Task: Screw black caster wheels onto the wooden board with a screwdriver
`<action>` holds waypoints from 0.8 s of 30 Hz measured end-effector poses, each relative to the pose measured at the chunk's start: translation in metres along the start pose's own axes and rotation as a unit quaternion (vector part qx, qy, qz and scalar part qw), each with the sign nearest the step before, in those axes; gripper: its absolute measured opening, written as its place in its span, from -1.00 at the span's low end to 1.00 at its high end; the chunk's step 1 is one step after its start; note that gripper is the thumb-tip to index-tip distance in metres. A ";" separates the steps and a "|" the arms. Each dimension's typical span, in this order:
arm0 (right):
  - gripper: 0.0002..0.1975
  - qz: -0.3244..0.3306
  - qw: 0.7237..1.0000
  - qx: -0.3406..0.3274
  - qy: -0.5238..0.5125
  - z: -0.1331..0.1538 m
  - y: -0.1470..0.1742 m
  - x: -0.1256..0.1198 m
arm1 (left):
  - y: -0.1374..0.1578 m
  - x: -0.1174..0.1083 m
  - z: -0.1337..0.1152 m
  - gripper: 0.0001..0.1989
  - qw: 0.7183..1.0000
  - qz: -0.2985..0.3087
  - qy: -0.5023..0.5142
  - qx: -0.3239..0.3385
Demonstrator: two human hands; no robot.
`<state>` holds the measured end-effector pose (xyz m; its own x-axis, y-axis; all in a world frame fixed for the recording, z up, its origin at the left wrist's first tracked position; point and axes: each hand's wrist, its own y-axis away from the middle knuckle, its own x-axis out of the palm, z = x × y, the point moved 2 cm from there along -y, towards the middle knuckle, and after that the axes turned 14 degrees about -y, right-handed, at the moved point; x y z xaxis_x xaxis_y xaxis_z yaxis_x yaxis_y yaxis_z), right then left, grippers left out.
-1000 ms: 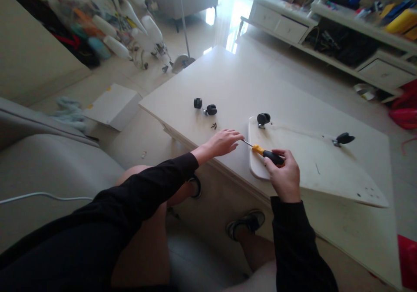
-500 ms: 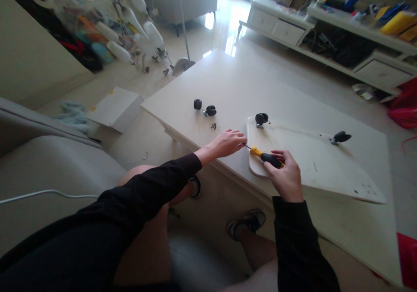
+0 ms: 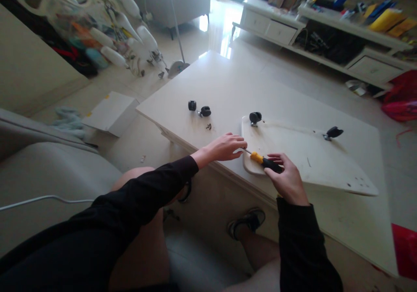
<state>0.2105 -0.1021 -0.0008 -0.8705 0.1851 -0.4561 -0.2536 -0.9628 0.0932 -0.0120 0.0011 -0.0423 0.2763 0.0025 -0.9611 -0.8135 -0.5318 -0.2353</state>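
Note:
My right hand [image 3: 289,177] is wrapped round the black and yellow handle of a screwdriver [image 3: 257,157], whose shaft points left. At its tip, the fingers of my left hand [image 3: 226,146] are pinched together; whatever small thing they hold is hidden. Below the screwdriver lies a white board [image 3: 289,153] with rounded corners and small holes. Two black casters stand up from its far side, a left caster [image 3: 255,118] and a right caster [image 3: 334,132]. Left of the board rest a loose caster [image 3: 205,111], another black caster piece [image 3: 192,105] and several dark screws [image 3: 208,127].
The white table [image 3: 224,83] carries everything. A white box [image 3: 112,113] sits on the floor to the left, near a grey sofa [image 3: 61,166]. Beyond the table runs a low white cabinet [image 3: 280,30] with clutter on it. My legs are below the near edge.
The screwdriver's tip has drawn slightly away from my left fingers, showing more shaft. My right hand has shifted a little down and right. The whole view has moved slightly.

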 end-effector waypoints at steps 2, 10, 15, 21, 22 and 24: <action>-0.54 0.003 1.000 0.002 0.004 -0.002 -0.001 0.001 | -0.001 0.002 0.000 -0.84 1.000 -0.002 -0.002 -0.006; -0.53 -0.025 1.000 -0.002 0.011 0.004 -0.002 -0.001 | -0.010 0.008 0.002 -0.83 1.000 -0.010 -0.019 -0.012; -0.50 -0.029 0.999 0.004 -0.033 0.014 -0.002 -0.002 | -0.007 0.003 0.005 -0.86 1.000 -0.007 0.006 0.004; -0.47 -0.014 0.996 0.007 -0.091 0.018 -0.002 0.002 | 0.003 0.004 0.010 -0.86 0.999 0.002 0.025 0.021; -0.47 -0.015 0.995 0.007 -0.098 0.019 -0.002 0.003 | 0.005 0.005 0.011 -0.85 0.999 0.005 0.026 0.023; -0.46 -0.016 0.994 0.005 -0.107 0.019 -0.001 0.004 | 0.007 0.007 0.011 -0.83 0.999 0.008 0.031 0.024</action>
<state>0.1995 -0.0965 0.0146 -0.9312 0.2552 -0.2604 -0.2866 -0.9538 0.0901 -0.0219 0.0067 -0.0520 0.2936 -0.0585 -0.9541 -0.8407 -0.4908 -0.2286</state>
